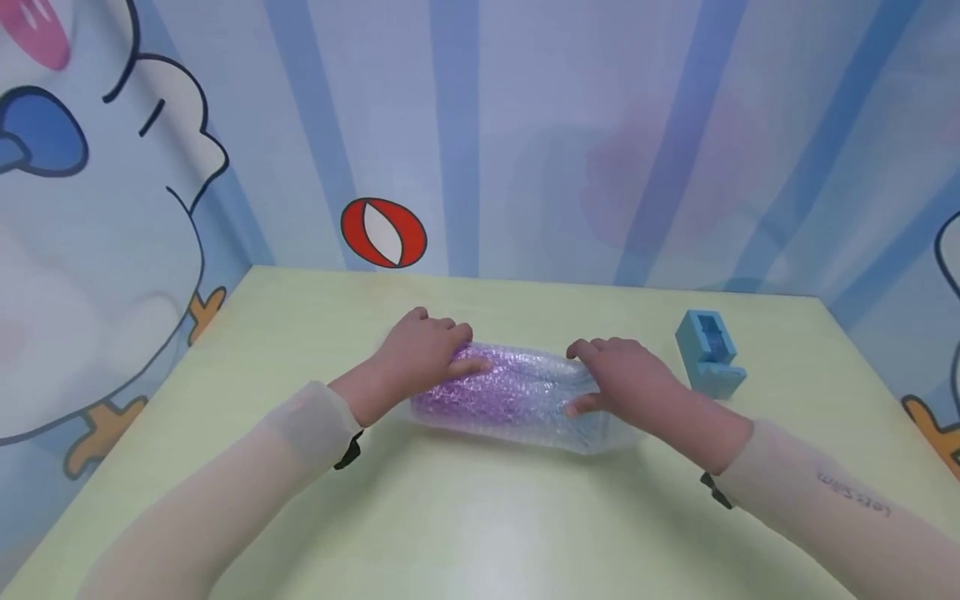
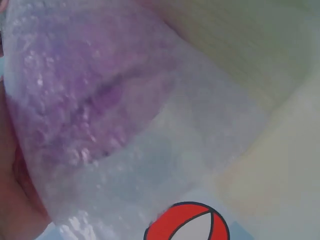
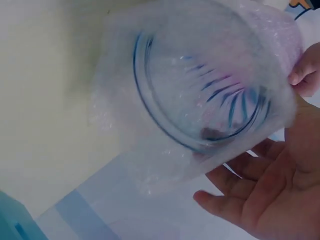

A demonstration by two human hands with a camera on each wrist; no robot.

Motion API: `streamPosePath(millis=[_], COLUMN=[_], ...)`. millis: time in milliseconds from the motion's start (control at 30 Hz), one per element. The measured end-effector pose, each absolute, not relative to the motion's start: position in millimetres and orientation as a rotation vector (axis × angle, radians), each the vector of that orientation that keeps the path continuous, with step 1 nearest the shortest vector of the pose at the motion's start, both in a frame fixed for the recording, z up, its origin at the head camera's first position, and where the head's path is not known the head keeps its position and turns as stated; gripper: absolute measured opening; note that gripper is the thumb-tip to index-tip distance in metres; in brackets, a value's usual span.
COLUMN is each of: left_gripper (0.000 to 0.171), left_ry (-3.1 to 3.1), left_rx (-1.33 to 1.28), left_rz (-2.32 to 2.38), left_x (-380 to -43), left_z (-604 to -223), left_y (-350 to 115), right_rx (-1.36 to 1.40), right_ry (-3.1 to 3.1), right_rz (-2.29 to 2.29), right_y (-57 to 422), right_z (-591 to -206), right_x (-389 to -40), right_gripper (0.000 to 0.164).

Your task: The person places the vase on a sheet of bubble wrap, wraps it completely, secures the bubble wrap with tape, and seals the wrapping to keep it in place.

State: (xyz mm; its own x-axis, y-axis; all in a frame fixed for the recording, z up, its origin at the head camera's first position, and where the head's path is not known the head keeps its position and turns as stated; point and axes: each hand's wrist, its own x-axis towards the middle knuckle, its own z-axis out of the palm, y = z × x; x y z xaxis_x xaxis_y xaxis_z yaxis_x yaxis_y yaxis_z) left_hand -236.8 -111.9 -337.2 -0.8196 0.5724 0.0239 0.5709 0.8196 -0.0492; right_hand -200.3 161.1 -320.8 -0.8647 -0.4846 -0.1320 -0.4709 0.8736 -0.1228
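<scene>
A glass vase [image 1: 517, 404] wrapped in bubble wrap lies sideways between both hands, close over the table. Its left part shows purple through the wrap, while the right part is clear. My left hand [image 1: 416, 354] grips the purple end from above, thumb along the near side. At the opposite end, my right hand [image 1: 637, 383] holds the wrap with fingers over the far side and thumb in front. A round, ridged glass end [image 3: 142, 90] shows inside the loose wrap in the right wrist view. Purple glass [image 2: 100, 60] fills much of the left wrist view.
A light blue tape dispenser [image 1: 708, 358] stands on the pale yellow table [image 1: 480, 533], right of and beyond my right hand. Striped blue walls with cartoon drawings rise behind and beside the table. A red-and-white ball [image 1: 383, 233] is printed on the back wall.
</scene>
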Motion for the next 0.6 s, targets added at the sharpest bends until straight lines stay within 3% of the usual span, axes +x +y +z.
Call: streamPosePath(millis=[133,233,433,600], left_gripper=[0.053,0.060,0.111,0.118], left_ry=[-2.918,-2.928,-2.964,-2.880], left_rx=[-0.905,-0.883,-0.944,-0.988], left_rz=[0.060,0.080,0.130,0.156], left_x=[-229.3,-221.9,-203.6,-200.4], left_z=[-337.8,-336.6,-343.4,-356.8], left_y=[-110.2,-108.3,-108.3,-116.2], right_rx=[-0.815,-0.844,-0.863,-0.892], right_ry=[2.894,2.898,2.955,3.056], right_rz=[-0.053,0.001,0.134,0.164], right_y=[159.2,157.7,159.7,161.8], right_z=[-320.9,-322.8,-341.0,-355.7], right_x=[-191.1,-186.6,-175.5,-176.2], right_gripper=[0.056,0.057,0.104,0.122])
